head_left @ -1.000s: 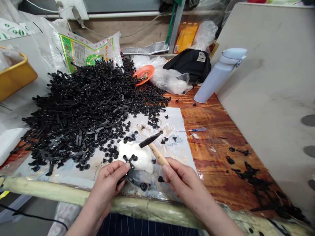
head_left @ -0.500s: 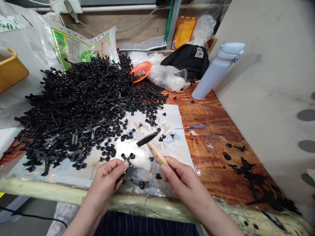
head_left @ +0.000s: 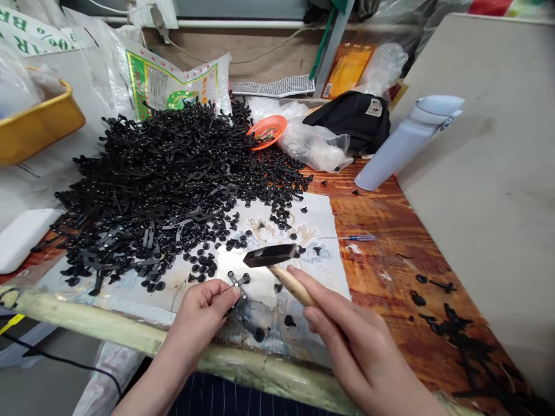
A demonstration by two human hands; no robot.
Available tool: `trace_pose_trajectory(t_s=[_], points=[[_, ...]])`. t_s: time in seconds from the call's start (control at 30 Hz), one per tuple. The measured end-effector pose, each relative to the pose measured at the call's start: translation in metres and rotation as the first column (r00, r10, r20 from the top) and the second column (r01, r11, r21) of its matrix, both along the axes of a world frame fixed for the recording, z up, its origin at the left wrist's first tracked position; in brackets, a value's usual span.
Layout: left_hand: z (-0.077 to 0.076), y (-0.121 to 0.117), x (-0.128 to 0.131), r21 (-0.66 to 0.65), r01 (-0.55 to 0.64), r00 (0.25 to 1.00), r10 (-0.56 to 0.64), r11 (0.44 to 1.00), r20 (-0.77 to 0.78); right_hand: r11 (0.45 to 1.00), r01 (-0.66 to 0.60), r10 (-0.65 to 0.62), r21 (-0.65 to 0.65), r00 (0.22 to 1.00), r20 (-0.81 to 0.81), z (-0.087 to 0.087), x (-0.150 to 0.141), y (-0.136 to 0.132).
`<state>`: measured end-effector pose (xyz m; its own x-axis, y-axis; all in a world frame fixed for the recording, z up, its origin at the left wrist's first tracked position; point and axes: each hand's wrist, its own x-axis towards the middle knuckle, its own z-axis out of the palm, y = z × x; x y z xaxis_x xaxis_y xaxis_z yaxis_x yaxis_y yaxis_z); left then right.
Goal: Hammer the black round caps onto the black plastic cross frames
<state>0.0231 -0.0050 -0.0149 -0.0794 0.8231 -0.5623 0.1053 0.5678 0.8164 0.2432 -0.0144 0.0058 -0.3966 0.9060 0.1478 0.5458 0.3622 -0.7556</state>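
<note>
- Hands first, and we count two: our left hand [head_left: 199,326] pinches one cross-shaped black piece [head_left: 237,283] between thumb and fingertips, two round studs showing on it. Our right hand [head_left: 355,346] is clenched around the wooden handle of one hammer [head_left: 271,255], whose dark head hangs near the piece without touching it.
- Against the earlier frame, we see the hammer head swung from tilted to nearly level.
- Far left, we have one yellow tray [head_left: 43,130] and one white block [head_left: 21,240].
- Left of centre lies one heap of black parts [head_left: 160,185], too many to count, with loose black studs [head_left: 202,266] spilling onto one patterned sheet [head_left: 325,231].
- Behind the heap, we see one printed sack [head_left: 173,84] and one orange dish [head_left: 266,132].
- Further right stand one black bag [head_left: 355,121] and one pale blue bottle [head_left: 407,141].
- On the wooden bench top [head_left: 381,260], we find one screwdriver [head_left: 351,237] and a scatter of black bits [head_left: 455,341].
</note>
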Motion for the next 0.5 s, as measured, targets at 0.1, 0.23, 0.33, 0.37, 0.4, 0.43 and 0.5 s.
trace_pose_trajectory(t_s=[0.1, 0.23, 0.33, 0.37, 0.4, 0.43, 0.5], points=[[-0.0006, 0.0005, -0.0016, 0.005, 0.018, 1.000, -0.018, 1.000, -0.023, 0.999, -0.018, 0.022, -0.038, 0.994, 0.109, -0.0038, -0.0013, 0.0022], [0.0016, 0.0022, -0.0036, 0.014, 0.061, 0.996, -0.060, 0.998, -0.060, 0.992, -0.030, 0.047, -0.125, 0.989, 0.140, -0.0023, -0.0027, 0.0047], [0.0012, 0.0038, -0.0051, 0.012, 0.070, 0.996, -0.069, 0.997, -0.060, 0.998, -0.007, 0.011, -0.069, 0.999, 0.051, 0.0004, -0.0015, 0.0032], [0.0002, 0.0043, -0.0057, 0.012, 0.071, 0.996, -0.070, 0.997, -0.055, 0.998, -0.002, 0.006, -0.062, 0.998, 0.065, 0.0000, -0.0013, 0.0025], [-0.0011, 0.0047, -0.0063, 0.012, 0.072, 0.996, -0.071, 0.997, -0.051, 0.998, -0.002, 0.009, -0.070, 0.995, 0.100, -0.0009, -0.0015, 0.0021], [-0.0028, 0.0050, -0.0070, 0.013, 0.071, 0.996, -0.070, 0.997, -0.050, 0.996, -0.007, 0.019, -0.085, 0.990, 0.140, -0.0020, -0.0019, 0.0019], [-0.0066, 0.0053, -0.0083, 0.015, 0.067, 0.996, -0.066, 0.998, -0.052, 0.992, -0.016, 0.039, -0.122, 0.982, 0.184, -0.0040, -0.0030, 0.0019]])
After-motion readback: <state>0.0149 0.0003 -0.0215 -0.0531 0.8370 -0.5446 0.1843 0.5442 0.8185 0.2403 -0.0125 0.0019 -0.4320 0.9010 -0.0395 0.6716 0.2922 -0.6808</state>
